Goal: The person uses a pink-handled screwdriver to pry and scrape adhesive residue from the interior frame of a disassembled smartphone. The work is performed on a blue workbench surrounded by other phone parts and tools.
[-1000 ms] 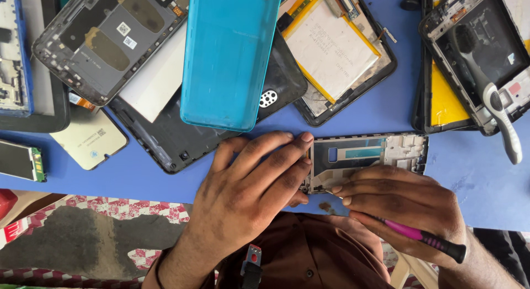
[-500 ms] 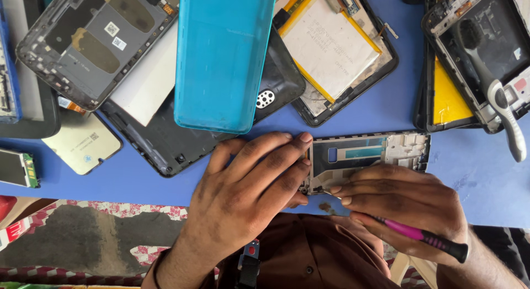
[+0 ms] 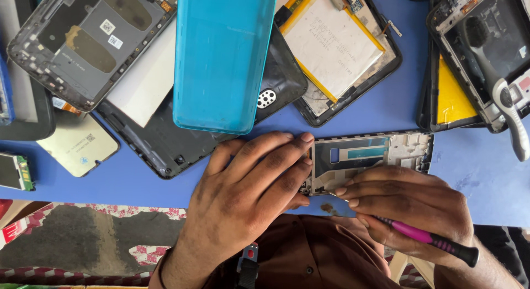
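A stripped phone frame point(image 3: 381, 153) lies on the blue table point(image 3: 475, 173) near its front edge. My left hand point(image 3: 248, 195) rests flat on the table, fingertips pressing on the frame's left end. My right hand point(image 3: 408, 206) grips a pink-handled screwdriver point(image 3: 425, 239) with a black cap, its tip at the frame's lower left edge. The screwdriver's blade is mostly hidden under my fingers.
A turquoise phone back cover point(image 3: 223, 57) lies over a black phone shell point(image 3: 165, 140). An opened phone with a battery point(image 3: 337, 46) sits at the top middle, another gutted frame point(image 3: 83, 40) top left, more phone bodies point(image 3: 475, 62) and a white-handled tool point(image 3: 510, 117) at the right.
The view has shifted slightly. Both hands stay on the frame with the screwdriver tip at the same edge.
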